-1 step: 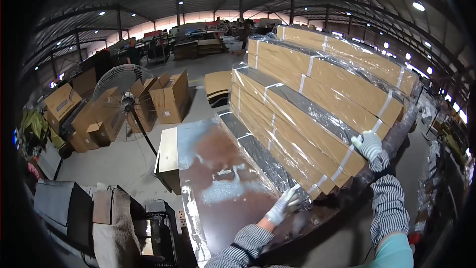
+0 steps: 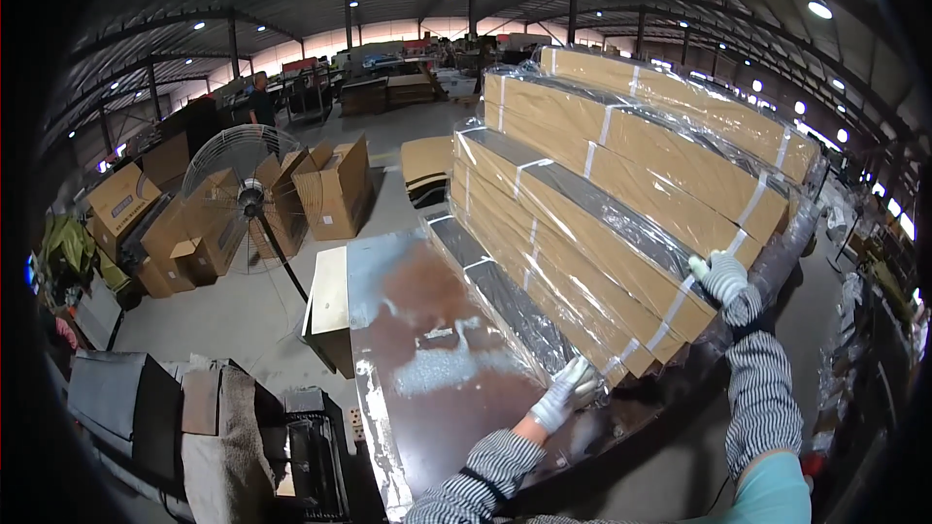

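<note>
Apparently steadying the wrapped cartons: left hand curled at their near end, right hand on an edge, grips unclear. Next move probably wants both hands pressing evenly.

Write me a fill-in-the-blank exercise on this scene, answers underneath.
1. Judged by height in the picture, the left hand is ____ than the right hand.
2. The bands across the brown packages are coloured ____.
3. The fan stands to the ____ of the table.
4. The cuffs have a ____ pattern.

Missing words: lower; white; left; striped.
</note>
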Demonstrator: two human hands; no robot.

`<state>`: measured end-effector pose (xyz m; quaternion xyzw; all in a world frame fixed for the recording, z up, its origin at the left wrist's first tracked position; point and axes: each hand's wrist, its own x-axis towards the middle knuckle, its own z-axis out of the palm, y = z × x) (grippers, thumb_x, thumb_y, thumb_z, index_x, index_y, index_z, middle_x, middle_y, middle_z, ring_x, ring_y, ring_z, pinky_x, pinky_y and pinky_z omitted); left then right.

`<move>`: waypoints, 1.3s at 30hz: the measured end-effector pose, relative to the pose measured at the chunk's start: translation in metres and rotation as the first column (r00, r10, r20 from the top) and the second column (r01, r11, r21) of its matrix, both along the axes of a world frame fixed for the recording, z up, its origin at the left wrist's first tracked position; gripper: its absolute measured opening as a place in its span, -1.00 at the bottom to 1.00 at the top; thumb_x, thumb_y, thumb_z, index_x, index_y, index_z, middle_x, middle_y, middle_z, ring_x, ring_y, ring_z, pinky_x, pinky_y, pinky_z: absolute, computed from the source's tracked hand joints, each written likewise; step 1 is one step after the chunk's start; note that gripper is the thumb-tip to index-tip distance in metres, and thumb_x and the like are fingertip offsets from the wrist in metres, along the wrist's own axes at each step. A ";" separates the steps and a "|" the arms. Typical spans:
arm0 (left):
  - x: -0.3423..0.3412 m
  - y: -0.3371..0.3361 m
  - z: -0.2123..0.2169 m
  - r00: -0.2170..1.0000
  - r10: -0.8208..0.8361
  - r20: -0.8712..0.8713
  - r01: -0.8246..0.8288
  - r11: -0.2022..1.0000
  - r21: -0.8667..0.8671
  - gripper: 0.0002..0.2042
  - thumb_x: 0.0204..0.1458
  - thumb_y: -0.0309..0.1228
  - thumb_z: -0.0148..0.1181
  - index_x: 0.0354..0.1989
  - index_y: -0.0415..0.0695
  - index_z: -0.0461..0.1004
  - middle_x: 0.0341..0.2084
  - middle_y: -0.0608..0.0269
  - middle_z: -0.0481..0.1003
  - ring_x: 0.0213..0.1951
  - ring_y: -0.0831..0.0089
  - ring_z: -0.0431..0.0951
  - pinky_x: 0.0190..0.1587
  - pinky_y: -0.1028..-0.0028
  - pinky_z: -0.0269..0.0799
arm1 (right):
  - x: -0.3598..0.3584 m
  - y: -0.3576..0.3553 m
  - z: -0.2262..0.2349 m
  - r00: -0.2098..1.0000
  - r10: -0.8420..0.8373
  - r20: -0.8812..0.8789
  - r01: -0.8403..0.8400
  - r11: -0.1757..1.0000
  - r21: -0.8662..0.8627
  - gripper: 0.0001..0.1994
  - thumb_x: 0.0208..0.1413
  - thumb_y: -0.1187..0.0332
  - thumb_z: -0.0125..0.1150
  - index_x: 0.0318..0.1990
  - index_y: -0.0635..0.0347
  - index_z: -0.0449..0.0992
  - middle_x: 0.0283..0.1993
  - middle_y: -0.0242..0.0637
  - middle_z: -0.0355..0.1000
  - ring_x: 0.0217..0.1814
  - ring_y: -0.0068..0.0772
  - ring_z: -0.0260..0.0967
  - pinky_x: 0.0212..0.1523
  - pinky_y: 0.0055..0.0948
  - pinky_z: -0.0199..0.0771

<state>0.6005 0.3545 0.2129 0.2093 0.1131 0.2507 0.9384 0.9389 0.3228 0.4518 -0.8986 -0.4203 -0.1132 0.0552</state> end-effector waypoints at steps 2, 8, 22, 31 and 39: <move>0.036 0.005 0.002 0.996 0.034 -0.078 -0.028 0.996 0.079 0.00 0.11 0.12 0.32 0.58 0.12 -0.19 0.50 0.23 0.02 0.45 0.14 0.14 0.38 0.02 0.10 | 0.005 0.014 0.013 1.000 -0.025 -0.008 0.024 0.996 -0.080 -0.35 0.27 -0.23 -0.06 -0.02 0.27 0.58 0.01 0.17 0.56 0.10 0.09 0.54 0.10 -0.07 0.51; 0.035 0.009 0.044 0.996 0.075 -0.050 -0.065 0.984 0.164 0.16 0.09 0.08 0.37 0.57 0.19 -0.53 0.55 0.24 -0.15 0.48 0.06 0.06 0.36 -0.03 0.12 | -0.020 0.019 0.006 0.989 0.058 0.135 -0.036 0.987 -0.158 -0.36 0.28 -0.17 0.00 0.08 0.32 0.52 0.01 0.12 0.57 0.13 0.07 0.53 0.15 -0.06 0.49; 0.018 0.039 0.029 0.919 0.394 0.008 -0.394 0.919 -0.025 -0.25 -0.02 -0.13 0.47 0.34 0.03 0.22 -0.17 0.30 0.53 -0.15 0.35 0.57 -0.06 0.24 0.54 | -0.001 0.004 -0.210 0.068 0.456 -0.887 -0.192 0.879 0.437 -0.66 0.26 0.02 0.22 -0.16 0.13 0.63 -0.27 -0.44 0.57 -0.26 -0.47 0.47 -0.23 -0.40 0.47; -0.139 -0.028 -0.090 0.802 0.594 0.069 -0.569 0.793 -0.218 -0.38 0.16 0.03 0.15 0.28 -0.16 0.40 0.13 0.10 0.53 0.11 0.11 0.56 0.27 0.07 0.44 | -0.245 -0.057 -0.268 -0.028 0.612 -0.791 0.072 0.790 0.609 -0.65 0.17 0.55 0.23 0.05 0.10 0.27 -0.19 -0.35 0.35 -0.23 -0.52 0.40 -0.24 -0.48 0.52; -0.212 -0.141 -0.265 0.888 0.341 -0.310 -0.460 0.700 -0.546 -0.26 0.22 0.24 -0.03 0.42 -0.03 0.24 0.33 0.11 0.36 0.27 0.04 0.41 0.30 -0.22 0.29 | -0.312 -0.109 -0.422 0.836 0.262 -0.482 -0.453 0.825 -0.338 0.20 -0.17 -0.21 0.48 0.55 0.06 -0.10 0.37 0.02 0.11 0.40 0.12 0.08 0.40 0.14 0.03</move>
